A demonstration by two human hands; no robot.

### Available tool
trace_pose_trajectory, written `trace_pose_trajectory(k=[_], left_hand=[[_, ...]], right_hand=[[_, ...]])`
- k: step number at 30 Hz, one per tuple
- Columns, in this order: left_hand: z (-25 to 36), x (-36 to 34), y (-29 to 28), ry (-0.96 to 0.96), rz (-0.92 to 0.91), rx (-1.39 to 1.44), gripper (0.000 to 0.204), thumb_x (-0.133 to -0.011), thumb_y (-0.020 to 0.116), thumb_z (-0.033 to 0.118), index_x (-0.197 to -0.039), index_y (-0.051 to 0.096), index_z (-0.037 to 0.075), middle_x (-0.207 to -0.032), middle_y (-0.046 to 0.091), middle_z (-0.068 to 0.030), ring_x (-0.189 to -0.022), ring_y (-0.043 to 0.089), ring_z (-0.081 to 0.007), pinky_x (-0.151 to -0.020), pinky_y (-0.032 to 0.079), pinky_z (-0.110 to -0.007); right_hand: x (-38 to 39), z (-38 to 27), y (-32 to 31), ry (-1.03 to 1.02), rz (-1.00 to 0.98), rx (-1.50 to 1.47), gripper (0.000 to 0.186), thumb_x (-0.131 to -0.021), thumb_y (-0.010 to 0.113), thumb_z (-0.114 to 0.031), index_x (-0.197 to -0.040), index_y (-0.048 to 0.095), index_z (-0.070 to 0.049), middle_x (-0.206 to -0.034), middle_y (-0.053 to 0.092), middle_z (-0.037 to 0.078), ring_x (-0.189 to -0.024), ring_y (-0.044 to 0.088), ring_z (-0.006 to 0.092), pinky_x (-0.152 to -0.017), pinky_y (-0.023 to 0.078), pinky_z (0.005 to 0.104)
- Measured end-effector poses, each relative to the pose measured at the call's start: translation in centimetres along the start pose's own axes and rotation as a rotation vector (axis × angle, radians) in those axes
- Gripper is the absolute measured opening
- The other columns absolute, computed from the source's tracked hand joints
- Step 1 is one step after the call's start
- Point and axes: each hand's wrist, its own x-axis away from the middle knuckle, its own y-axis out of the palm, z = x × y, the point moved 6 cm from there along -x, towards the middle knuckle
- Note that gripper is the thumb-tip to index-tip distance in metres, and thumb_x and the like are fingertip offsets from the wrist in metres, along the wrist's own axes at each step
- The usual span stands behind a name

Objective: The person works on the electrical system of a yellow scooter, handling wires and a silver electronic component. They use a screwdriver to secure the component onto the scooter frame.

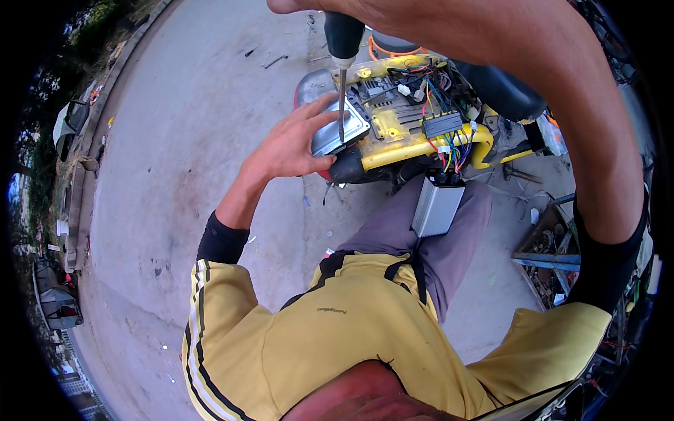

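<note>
A screwdriver [343, 42] with a dark handle stands nearly upright over a flat silver metal box [357, 128]. Its tip comes down at the box's near edge. My right hand [372, 8] grips the handle from above at the top of the view, its fingers largely cut off by the picture's edge. With fingers spread, my left hand [298, 140] lies over the left side of the box. The box rests on the rear end of a yellow vehicle frame [400, 151], beside a dark rounded end piece [345, 165].
Coloured wires [455, 151] run from the frame to a silver finned controller box [439, 209] by my legs. A black seat [502, 91] lies at the frame's right. A blue-edged metal rack [551, 261] stands at right. Small tools [275, 62] lie on the concrete floor.
</note>
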Motion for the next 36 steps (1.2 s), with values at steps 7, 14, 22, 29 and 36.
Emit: trace_pose_trajectory(k=[7,14,22,29,36], left_hand=[[-1.0,0.0,0.2,0.132,0.060,-0.074,0.073,-0.077,0.069,0.029,-0.146,0.058,0.008,-0.165,0.039,-0.0180,-0.151,0.036,-0.0407,-0.126,0.029,-0.051],[0.7,-0.1,-0.9,0.087,0.034,0.533,0.057,-0.090,0.058,0.034,-0.137,0.063,0.001,-0.140,0.064,-0.0156,-0.127,0.060,-0.0285,-0.111,0.045,-0.043],[-0.9,-0.7,0.2,0.091,-0.022,0.580,0.053,-0.094,0.056,0.030,-0.136,0.064,-0.001,-0.130,0.069,-0.0129,-0.117,0.065,-0.0212,-0.106,0.048,-0.036],[-0.6,-0.8,0.3,0.081,-0.062,0.658,0.052,-0.094,0.057,0.027,-0.137,0.062,-0.002,-0.130,0.068,-0.0130,-0.119,0.064,-0.0215,-0.107,0.047,-0.034],[0.1,-1.2,-0.2,0.115,-0.130,0.659,0.053,-0.099,0.058,0.031,-0.140,0.059,-0.001,-0.131,0.068,-0.0138,-0.122,0.063,-0.0218,-0.108,0.047,-0.035]], right_hand=[[-0.8,-1.1,0.2,0.157,0.179,-0.165,0.048,-0.110,0.044,-0.022,-0.083,0.067,0.010,-0.067,0.060,0.019,-0.060,0.060,0.0296,-0.065,0.053,0.0420],[0.4,-0.2,0.2,0.006,0.189,-0.182,0.048,-0.108,0.047,-0.026,-0.087,0.068,0.012,-0.071,0.064,0.022,-0.066,0.064,0.0327,-0.071,0.055,0.0443],[0.3,-1.4,-0.7,0.094,-0.025,-0.091,0.043,-0.105,0.046,-0.023,-0.094,0.068,0.013,-0.082,0.068,0.026,-0.076,0.067,0.0345,-0.077,0.056,0.0436],[-0.5,-2.4,-0.4,0.344,0.084,-0.156,0.053,-0.109,0.047,-0.028,-0.081,0.070,0.010,-0.076,0.067,0.024,-0.071,0.066,0.0333,-0.072,0.056,0.0437],[0.5,0.8,0.9,-0.392,0.101,0.151,0.047,-0.108,0.045,-0.019,-0.084,0.072,0.010,-0.079,0.066,0.022,-0.073,0.065,0.0296,-0.074,0.056,0.0394]])
